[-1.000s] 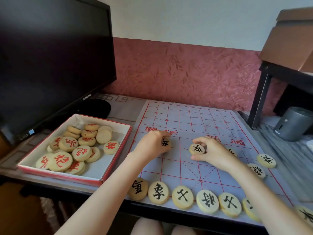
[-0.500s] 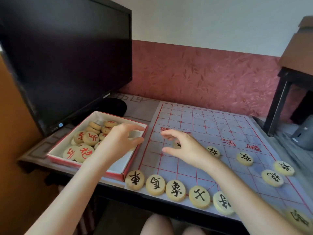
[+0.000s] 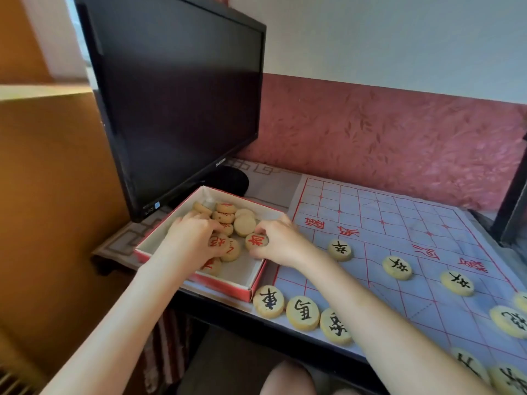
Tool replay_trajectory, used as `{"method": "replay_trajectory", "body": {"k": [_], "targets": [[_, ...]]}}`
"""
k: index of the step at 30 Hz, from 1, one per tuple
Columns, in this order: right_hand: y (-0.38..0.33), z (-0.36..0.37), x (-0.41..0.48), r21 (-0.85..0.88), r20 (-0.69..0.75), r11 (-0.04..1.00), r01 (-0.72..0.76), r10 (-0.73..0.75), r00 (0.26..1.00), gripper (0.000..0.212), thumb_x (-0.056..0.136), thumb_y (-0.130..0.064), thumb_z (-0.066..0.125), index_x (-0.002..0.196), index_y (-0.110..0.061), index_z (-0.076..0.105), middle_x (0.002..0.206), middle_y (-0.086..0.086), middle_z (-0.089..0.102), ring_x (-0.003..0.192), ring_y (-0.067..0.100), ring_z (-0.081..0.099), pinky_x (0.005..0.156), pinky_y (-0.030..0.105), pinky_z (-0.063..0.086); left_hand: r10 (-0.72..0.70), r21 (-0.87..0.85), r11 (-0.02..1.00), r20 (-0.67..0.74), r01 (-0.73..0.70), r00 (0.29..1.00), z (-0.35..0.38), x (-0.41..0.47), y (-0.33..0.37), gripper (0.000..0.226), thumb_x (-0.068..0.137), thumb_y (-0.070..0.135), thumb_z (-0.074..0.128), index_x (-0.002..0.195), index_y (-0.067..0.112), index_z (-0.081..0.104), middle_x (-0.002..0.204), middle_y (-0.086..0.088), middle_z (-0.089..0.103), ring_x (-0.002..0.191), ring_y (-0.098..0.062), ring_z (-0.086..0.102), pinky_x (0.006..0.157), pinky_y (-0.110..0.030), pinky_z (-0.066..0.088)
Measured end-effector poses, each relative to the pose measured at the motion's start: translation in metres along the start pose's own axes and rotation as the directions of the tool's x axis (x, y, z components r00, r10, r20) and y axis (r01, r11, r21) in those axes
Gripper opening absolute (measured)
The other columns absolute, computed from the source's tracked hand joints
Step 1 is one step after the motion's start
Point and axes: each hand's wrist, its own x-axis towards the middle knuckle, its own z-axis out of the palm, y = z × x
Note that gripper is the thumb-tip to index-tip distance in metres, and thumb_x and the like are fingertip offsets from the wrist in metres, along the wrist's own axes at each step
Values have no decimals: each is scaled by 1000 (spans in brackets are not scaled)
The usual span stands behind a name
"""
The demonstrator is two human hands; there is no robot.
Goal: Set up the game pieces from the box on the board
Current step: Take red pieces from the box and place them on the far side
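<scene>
Over box (image 3: 258,283), hands (image 3: 191,238) gripping pieces (image 3: 256,241)

We see a wall in two bands: pale off-white above (image 3: 399,38), and a dusty red, leaf-patterned covering below (image 3: 385,138) that runs along the far edge of the bench (image 3: 222,309). A large black monitor (image 3: 176,95), screen dark, stands at the bench's far left corner on a round black base (image 3: 228,181). A patterned grey cloth (image 3: 271,183) covers the benchtop there. At left rises an orange-brown wooden panel (image 3: 51,195). Soft daylight fills the room.
</scene>
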Motion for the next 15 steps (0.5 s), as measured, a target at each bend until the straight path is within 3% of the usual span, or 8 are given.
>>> {"method": "replay_trajectory", "body": {"k": [6,10,15], "targets": [[-2,6,3,-22,-42,999,-42,41,998,48,82,-31,62,125,-15,51,128,18,45,130,36,26,101,37,30,29,22,999,-10,-29,1000,0,2,-3,53,74,48,65,123,32,54,130,1,53,124,-20,40,102,-36,35],[-2,6,5,-16,-75,999,-40,39,996,49,83,-30,63,127,-14,51,125,16,48,124,34,32,100,36,31,22,-5,1000,-51,-22,998,2,1,-4,54,70,51,68,119,32,56,126,2,55,121,-19,42,101,-36,36],[-1,7,3,1,-170,1000,19,-19,985,49,82,-29,64,127,-15,52,126,8,54,119,29,41,97,35,34,-7,-161,987,-119,-12,993,2,-3,0,56,66,43,75,118,29,57,120,1,54,110,-20,50,93,-38,44]]}}
